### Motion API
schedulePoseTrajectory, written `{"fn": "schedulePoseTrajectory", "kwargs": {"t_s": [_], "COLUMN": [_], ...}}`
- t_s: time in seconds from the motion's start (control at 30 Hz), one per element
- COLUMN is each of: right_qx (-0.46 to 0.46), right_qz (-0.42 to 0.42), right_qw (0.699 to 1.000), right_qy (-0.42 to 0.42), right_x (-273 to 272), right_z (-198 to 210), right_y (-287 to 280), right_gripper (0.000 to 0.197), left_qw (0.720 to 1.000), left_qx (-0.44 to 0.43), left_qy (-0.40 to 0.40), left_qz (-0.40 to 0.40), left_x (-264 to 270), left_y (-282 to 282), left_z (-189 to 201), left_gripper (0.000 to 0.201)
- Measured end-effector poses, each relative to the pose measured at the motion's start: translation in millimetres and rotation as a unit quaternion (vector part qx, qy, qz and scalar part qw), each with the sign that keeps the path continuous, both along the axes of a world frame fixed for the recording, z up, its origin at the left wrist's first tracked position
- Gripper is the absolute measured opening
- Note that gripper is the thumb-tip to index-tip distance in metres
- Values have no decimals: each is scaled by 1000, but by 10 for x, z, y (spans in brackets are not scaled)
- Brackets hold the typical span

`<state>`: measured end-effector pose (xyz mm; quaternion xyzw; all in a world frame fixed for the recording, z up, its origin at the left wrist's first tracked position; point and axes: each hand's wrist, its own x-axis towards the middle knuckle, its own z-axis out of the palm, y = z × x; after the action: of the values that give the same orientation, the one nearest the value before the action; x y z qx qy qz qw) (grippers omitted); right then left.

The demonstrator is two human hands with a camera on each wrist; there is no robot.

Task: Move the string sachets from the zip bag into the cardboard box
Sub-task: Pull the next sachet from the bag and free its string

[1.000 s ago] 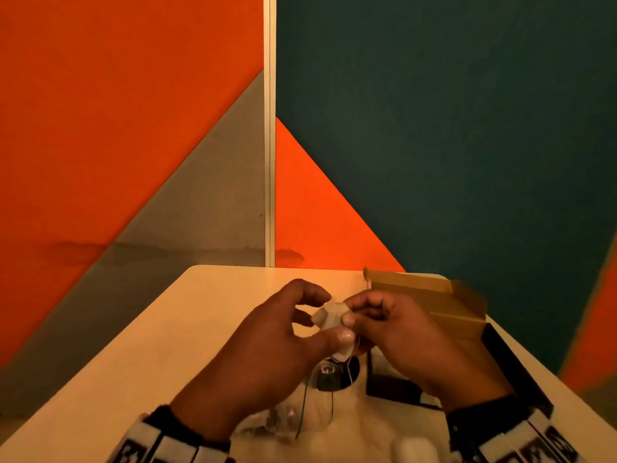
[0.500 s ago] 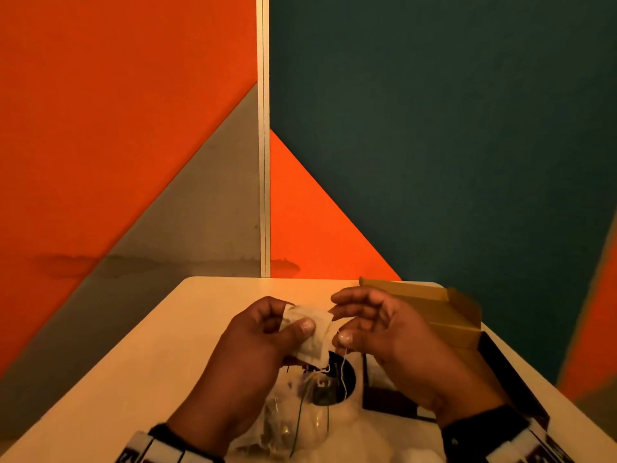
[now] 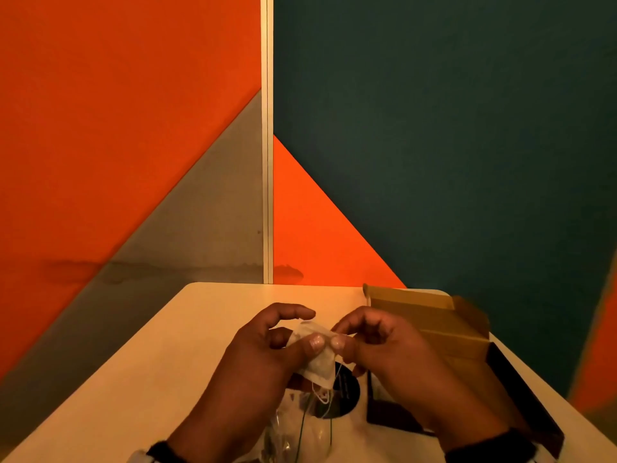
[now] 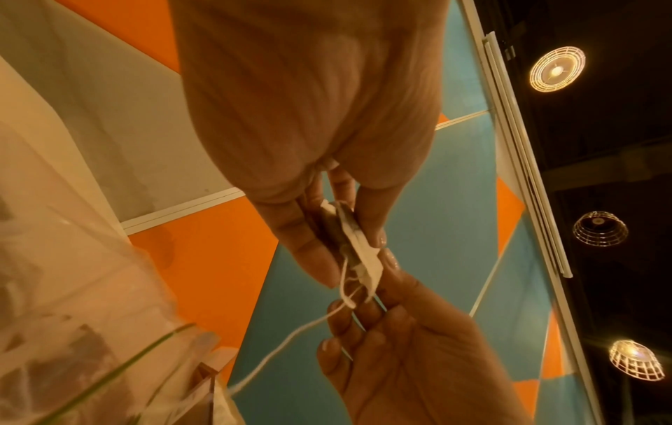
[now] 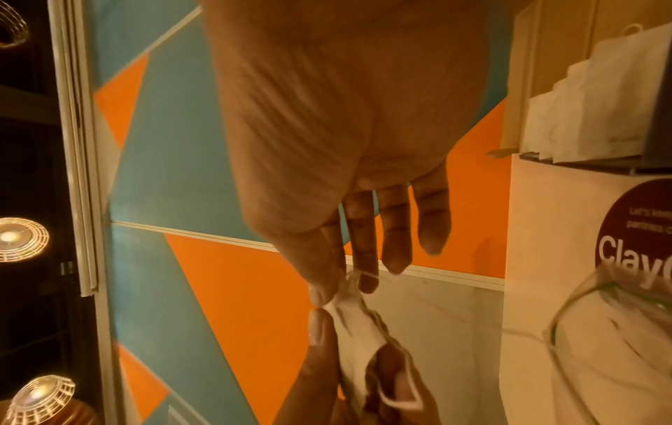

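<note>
A white string sachet [image 3: 319, 364] hangs above the table between both hands. My left hand [image 3: 283, 342] pinches it between thumb and fingers, as the left wrist view shows the sachet [image 4: 358, 247] edge-on. My right hand [image 3: 347, 339] pinches its top corner and the string [image 5: 351, 280]. The white string [image 4: 291, 336] trails down from the sachet. Below the hands lies the clear zip bag [image 3: 300, 426] with a green seal line. The open cardboard box [image 3: 434, 320] stands at the right, behind my right hand, and several white sachets [image 5: 589, 95] stand in it.
The beige table [image 3: 200, 329] ends at orange, grey and teal partition walls. A dark round sticker [image 3: 347, 389] sits on a white bag under the hands. A dark flat box part [image 3: 521, 389] lies at the right by the cardboard box.
The hands drew apart with the sachet flat between them, then came close again; the sachet now hangs lower in my left hand while the right pinches its top corner.
</note>
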<state>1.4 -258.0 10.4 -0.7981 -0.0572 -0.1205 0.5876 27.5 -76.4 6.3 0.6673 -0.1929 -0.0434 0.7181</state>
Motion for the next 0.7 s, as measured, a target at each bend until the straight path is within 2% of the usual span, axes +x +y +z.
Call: {"fn": "schedulePoseTrajectory", "kwargs": {"t_s": [0.17,0.37,0.5,0.6,0.7], "right_qx": [9,38,56,20,-1], "right_qz": [28,27,60,55,18], "right_qw": [999,998,995,996,998], "right_qy": [18,29,52,62,57], "right_x": [-5,27,-6,-35,-17], "right_z": [-9,-21,-6,4,6], "right_y": [-12,-24,-41,-54,-62], "right_gripper": [11,10,24,11,9], "left_qw": [999,998,998,998,997], "left_qx": [20,52,61,53,64], "left_qy": [19,13,-6,-17,-25], "left_qz": [-24,-30,-1,19,24], "left_x": [-7,24,19,26,22], "left_y": [-14,1,9,8,13], "left_z": [-44,-115,-93,-95,-85], "left_gripper": [11,26,11,17,20]}}
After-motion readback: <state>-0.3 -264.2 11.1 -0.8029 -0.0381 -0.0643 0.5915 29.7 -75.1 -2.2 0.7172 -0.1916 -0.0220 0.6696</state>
